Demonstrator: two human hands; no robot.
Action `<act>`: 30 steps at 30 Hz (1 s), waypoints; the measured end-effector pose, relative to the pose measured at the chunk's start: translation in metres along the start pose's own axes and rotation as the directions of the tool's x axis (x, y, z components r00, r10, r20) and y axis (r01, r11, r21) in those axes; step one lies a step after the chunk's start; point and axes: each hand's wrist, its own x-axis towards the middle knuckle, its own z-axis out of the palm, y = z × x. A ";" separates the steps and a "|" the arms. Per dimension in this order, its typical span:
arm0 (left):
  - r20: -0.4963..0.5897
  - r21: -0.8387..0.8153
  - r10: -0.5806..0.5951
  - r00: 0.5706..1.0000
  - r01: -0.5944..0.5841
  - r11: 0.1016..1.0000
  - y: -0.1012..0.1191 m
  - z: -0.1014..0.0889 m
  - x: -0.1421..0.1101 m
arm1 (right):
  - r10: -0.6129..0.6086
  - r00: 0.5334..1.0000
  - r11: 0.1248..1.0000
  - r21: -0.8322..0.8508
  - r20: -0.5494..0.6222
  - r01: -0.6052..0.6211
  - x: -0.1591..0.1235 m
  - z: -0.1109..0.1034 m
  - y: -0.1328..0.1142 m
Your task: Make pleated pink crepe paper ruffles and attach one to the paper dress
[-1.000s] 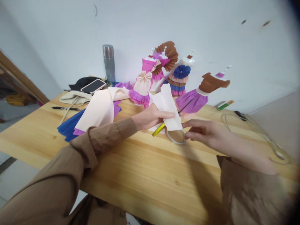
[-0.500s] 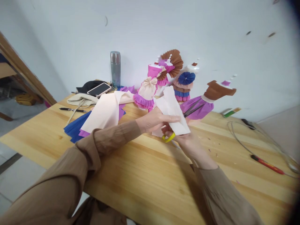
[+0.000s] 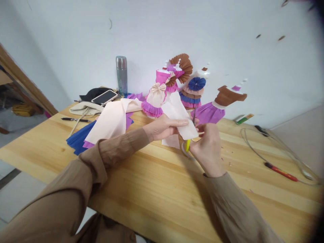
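Observation:
My left hand [image 3: 163,127] is closed on a cream sheet of crepe-like paper [image 3: 177,109], thumb lying flat along the front. The sheet is held up, tilted, above the wooden table. Just right of it, my right hand [image 3: 209,148] grips a pair of scissors [image 3: 187,145] with yellow handles. Their dark blades point up past the paper's right edge; whether they touch it I cannot tell. The right fingers also come close to the sheet's lower right corner, partly hidden behind the hand. Another pale paper piece [image 3: 170,141] lies below on the table.
Behind stand several paper-dressed figures, including a purple-skirted one [image 3: 212,113] and a pink one [image 3: 155,98]. Left are layered papers [image 3: 108,118], a phone [image 3: 104,97], a pen [image 3: 76,119] and a flask [image 3: 122,76]. A red-handled corded tool [image 3: 280,171] lies right.
My right hand has turned over, knuckles now up, swinging the scissors more upright beside the paper. My left hand keeps its hold on the sheet. The view has shifted slightly.

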 end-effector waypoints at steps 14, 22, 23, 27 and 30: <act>-0.327 0.429 0.222 0.918 -0.065 0.901 0.010 0.000 0.000 | 0.343 0.889 0.516 0.730 0.303 -0.448 0.009 -0.006 -0.016; -0.236 0.588 0.201 0.951 -0.025 0.808 0.009 0.009 -0.004 | 0.341 0.915 0.595 0.704 0.216 -0.388 0.007 -0.006 -0.031; -0.233 0.596 0.196 0.952 -0.019 0.803 0.007 0.009 -0.005 | 0.352 0.915 0.603 0.699 0.199 -0.384 0.007 -0.006 -0.032; -0.197 0.575 0.197 0.960 -0.050 0.817 0.004 0.006 -0.005 | 0.400 0.892 0.559 0.715 0.211 -0.420 0.010 -0.012 -0.035; -0.067 0.526 0.132 0.989 -0.077 0.847 0.010 0.002 -0.005 | 0.443 0.833 0.408 0.753 0.332 -0.517 0.011 -0.015 -0.036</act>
